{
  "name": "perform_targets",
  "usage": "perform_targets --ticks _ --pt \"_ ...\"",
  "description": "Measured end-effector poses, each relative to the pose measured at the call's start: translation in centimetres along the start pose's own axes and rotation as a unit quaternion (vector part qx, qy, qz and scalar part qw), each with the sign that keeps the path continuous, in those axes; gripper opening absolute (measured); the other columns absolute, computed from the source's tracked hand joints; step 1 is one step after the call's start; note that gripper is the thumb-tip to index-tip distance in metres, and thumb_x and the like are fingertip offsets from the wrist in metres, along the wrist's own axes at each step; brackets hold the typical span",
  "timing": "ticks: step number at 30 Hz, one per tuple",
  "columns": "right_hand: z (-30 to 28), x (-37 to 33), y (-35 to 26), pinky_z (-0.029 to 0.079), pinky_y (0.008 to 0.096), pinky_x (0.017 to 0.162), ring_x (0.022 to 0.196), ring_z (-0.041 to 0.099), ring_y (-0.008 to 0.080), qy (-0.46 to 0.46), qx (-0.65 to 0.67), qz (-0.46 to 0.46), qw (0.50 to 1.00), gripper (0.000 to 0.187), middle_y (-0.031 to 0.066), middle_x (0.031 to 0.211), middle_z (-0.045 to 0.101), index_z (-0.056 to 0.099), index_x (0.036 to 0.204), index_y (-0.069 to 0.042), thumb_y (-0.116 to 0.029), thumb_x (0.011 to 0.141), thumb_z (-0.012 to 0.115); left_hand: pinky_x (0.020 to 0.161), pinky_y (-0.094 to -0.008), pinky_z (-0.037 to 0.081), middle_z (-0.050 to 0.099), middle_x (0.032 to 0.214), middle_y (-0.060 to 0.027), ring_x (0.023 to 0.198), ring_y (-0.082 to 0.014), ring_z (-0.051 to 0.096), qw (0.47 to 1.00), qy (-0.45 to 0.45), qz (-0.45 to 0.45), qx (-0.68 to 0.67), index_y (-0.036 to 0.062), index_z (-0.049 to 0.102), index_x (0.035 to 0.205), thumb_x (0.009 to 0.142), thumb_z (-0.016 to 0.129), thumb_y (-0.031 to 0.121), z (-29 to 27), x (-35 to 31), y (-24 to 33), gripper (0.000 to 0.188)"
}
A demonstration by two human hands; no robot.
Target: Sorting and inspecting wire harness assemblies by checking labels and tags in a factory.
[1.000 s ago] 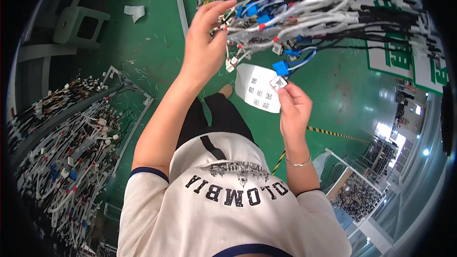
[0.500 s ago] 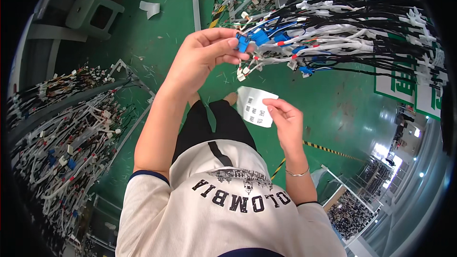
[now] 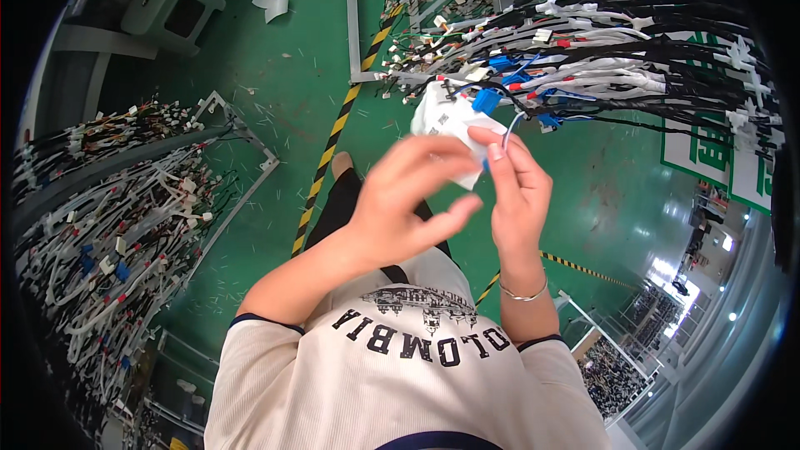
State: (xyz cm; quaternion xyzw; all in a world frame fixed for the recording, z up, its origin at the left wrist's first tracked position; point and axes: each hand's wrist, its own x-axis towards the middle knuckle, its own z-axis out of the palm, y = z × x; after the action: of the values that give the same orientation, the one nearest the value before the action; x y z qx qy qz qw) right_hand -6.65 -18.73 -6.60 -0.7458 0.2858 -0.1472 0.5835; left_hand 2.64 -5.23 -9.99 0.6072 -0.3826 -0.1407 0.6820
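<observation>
My right hand point(image 3: 518, 179) pinches a white paper label point(image 3: 446, 121) together with a thin pale wire that curves up from the fingers. A bit of blue, perhaps a connector, shows at those fingertips. My left hand point(image 3: 412, 192), slightly smeared by motion, is just left of the label with thumb and fingers apart, holding nothing I can see. Above the label sits a blue connector point(image 3: 487, 100), partly overlapping it. It belongs to the hanging wire harnesses point(image 3: 617, 75), black and white bundles with red bands and white and blue connectors, reaching in from the right.
More wire harnesses point(image 3: 125, 258) lie heaped along a metal rack at left. A grey stool point(image 3: 171, 12) and a paper scrap point(image 3: 270, 6) are on the green floor, upper left. Black-yellow tape point(image 3: 337, 137) crosses the floor. Another loaded rack point(image 3: 612, 371) stands lower right.
My left hand has let go of the blue connector and moved down, its fingers spreading. My right hand has risen, bringing the label up to the connectors, and now also grips a wire.
</observation>
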Motion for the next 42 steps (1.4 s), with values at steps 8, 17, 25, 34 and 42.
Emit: perform_targets --ticks 8,17,25,34,42 --pt "-0.9 -1.2 0.2 0.040 0.0204 0.078 0.087 0.055 0.0073 -0.015 0.042 0.055 0.998 0.033 0.0069 0.101 0.067 0.069 0.108 0.010 -0.018 0.100 0.053 0.091 -0.0333 0.047 0.056 0.128 -0.0087 0.121 -0.0209 0.053 0.987 0.002 -0.159 -0.002 0.0093 0.067 0.119 0.079 0.073 0.011 -0.2 4.4 -6.8 0.041" --pt "-2.0 -2.0 3.9 0.045 0.0221 0.078 0.086 0.057 0.0072 0.009 0.104 0.150 0.983 0.034 0.0032 0.100 0.068 0.069 0.114 0.001 -0.028 0.099 0.060 0.073 -0.0242 0.050 0.065 0.099 -0.0080 0.084 -0.0152 0.063 0.979 0.112 -0.166 -0.046 -0.0022 0.067 0.096 0.078 0.073 -0.003 -1.3 2.0 -5.5 0.019" --pt "2.7 -3.0 1.3 0.041 0.0250 0.094 0.106 0.052 0.0108 -0.113 0.228 0.057 0.965 0.040 0.0067 0.120 0.055 0.054 0.131 0.007 -0.017 0.100 0.058 0.067 -0.0369 0.050 0.062 0.096 -0.0115 0.082 -0.0272 0.061 0.959 0.059 0.144 0.236 -0.0003 0.064 0.098 0.062 0.074 0.002 -0.1 -2.3 -1.6 0.038" --pt "3.2 -4.1 0.9 0.034 0.0164 0.065 0.076 0.042 0.0008 -0.037 0.282 0.105 0.953 0.026 0.0023 0.106 0.060 0.061 0.121 0.009 -0.004 0.098 0.055 0.074 -0.0334 0.047 0.061 0.098 -0.0084 0.091 -0.0251 0.056 0.963 0.136 -0.116 0.200 0.0037 0.068 0.101 0.067 0.082 0.006 -2.7 -3.5 1.3 0.036" --pt "3.1 -4.4 1.7 0.034 0.0168 0.060 0.073 0.043 0.0024 -0.022 0.320 0.081 0.944 0.022 0.0083 0.110 0.060 0.060 0.111 0.008 -0.009 0.100 0.052 0.071 -0.0293 0.051 0.064 0.102 -0.0077 0.086 -0.0190 0.060 0.973 0.106 -0.191 0.072 0.0043 0.070 0.105 0.076 0.079 0.004 -2.5 -3.5 1.4 0.030"
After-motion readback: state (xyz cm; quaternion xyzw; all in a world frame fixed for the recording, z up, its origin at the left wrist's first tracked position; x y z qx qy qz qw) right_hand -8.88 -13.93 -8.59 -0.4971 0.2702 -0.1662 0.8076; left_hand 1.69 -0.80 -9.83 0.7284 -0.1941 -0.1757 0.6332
